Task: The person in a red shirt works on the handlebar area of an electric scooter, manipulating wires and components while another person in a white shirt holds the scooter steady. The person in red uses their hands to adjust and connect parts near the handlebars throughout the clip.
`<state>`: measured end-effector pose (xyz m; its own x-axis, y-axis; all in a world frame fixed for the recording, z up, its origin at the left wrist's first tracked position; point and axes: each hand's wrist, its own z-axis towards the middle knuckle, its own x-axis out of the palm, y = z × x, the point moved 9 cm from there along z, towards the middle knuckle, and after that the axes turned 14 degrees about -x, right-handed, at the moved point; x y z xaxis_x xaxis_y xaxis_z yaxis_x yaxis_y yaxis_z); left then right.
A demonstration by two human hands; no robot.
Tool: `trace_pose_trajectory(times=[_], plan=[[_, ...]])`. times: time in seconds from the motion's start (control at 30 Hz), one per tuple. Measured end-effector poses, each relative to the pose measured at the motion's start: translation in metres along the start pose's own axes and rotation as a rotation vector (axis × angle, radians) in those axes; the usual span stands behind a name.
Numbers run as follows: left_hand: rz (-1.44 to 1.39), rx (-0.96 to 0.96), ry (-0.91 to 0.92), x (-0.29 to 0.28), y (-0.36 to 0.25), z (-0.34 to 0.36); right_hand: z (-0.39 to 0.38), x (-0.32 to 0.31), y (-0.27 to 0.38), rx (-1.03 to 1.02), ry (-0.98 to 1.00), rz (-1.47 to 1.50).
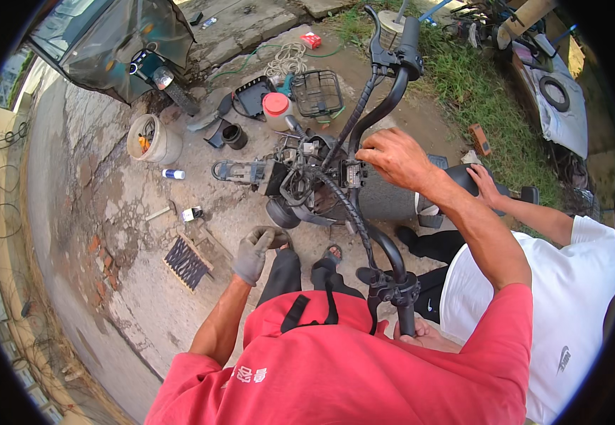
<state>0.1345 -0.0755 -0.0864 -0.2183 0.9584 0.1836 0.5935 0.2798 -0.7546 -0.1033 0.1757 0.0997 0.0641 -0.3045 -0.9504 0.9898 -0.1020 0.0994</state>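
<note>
A partly dismantled scooter (307, 184) stands in front of me, with handlebar (382, 113), wrapped cables and exposed wiring. My left hand (254, 255), in a grey glove, has curled fingers beside the scooter's lower front; what it holds, if anything, is hidden. My bare right hand (392, 156) is closed at the handlebar stem, just above a connector block (351, 174); its fingertips' contents are unclear. A co-worker in a white shirt (499, 297) stands at my right, one hand (483, 184) on the seat (460, 180), the other (424, 333) at the lower handlebar grip (405, 315).
A white bucket (155, 149), red-lidded jar (276, 117), black basket (318, 95), hammer (162, 211) and slotted mat (187, 262) lie on cracked concrete (109, 319). A covered three-wheeler (109, 42) stands at upper left; grass (456, 85) and a tarp-covered bench (562, 120) are at right.
</note>
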Motion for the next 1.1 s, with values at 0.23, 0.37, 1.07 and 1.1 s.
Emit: trace_pose_trajectory(times=[0.23, 0.37, 1.07, 1.1], plan=[[-0.060, -0.081, 0.051, 0.025, 0.018, -0.006, 0.001, 0.007, -0.009, 0.059, 0.070, -0.012], [-0.048, -0.119, 0.050, 0.027, 0.024, -0.011, -0.007, 0.012, -0.006, 0.244, 0.049, 0.029], [-0.092, -0.159, 0.106, 0.045, 0.031, -0.019, -0.020, 0.026, 0.004, 0.564, -0.020, 0.340], [-0.089, -0.162, 0.112, 0.048, 0.031, -0.019, -0.021, 0.022, 0.009, 0.581, -0.063, 0.321]])
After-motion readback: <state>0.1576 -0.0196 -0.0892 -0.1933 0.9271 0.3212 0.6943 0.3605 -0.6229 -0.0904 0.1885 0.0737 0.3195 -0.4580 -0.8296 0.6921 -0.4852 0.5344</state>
